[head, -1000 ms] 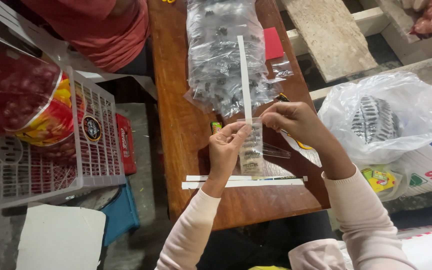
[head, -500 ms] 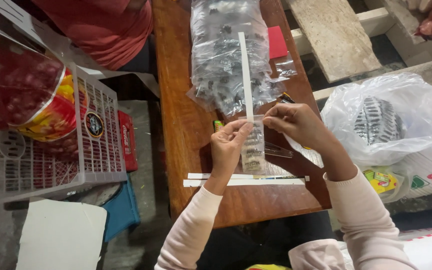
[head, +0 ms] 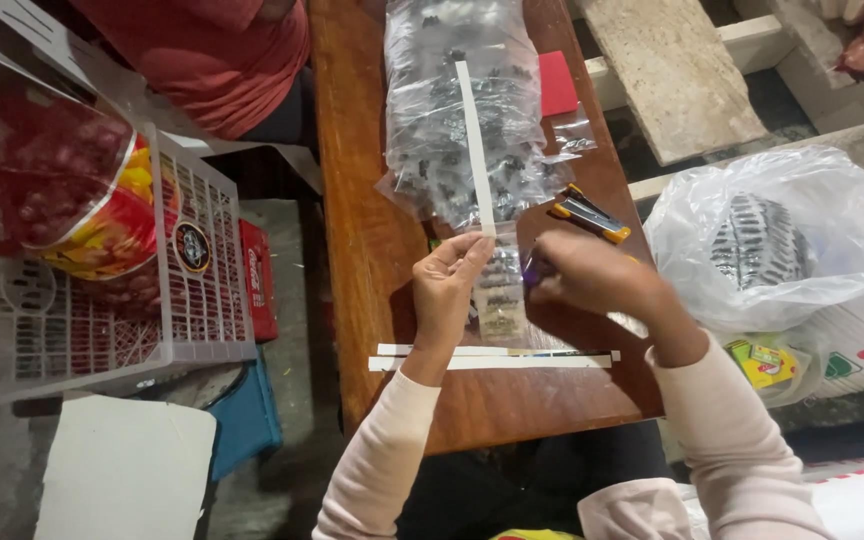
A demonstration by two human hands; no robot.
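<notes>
My left hand (head: 447,285) pinches the lower end of a long white paper strip (head: 476,140) together with the top of a small clear packet (head: 500,300) of dark bits. The strip stands up and away over a big clear bag (head: 457,95) full of similar dark contents. My right hand (head: 592,275) is closed at the packet's right edge, and a small purple object (head: 531,270) shows at its fingertips. A yellow and black stapler (head: 590,215) lies just beyond that hand. All this is above a narrow brown wooden table (head: 362,250).
Two more white strips (head: 492,358) lie across the table near me. A white plastic crate (head: 92,320) with a red net bag stands at left, beside a person in a red shirt (head: 217,60). White plastic bags (head: 772,240) sit at right, wooden planks (head: 672,70) beyond.
My right hand has closed in on the packet's right edge, uncovering the stapler behind it. The left hand still holds the strip and packet in the same place.
</notes>
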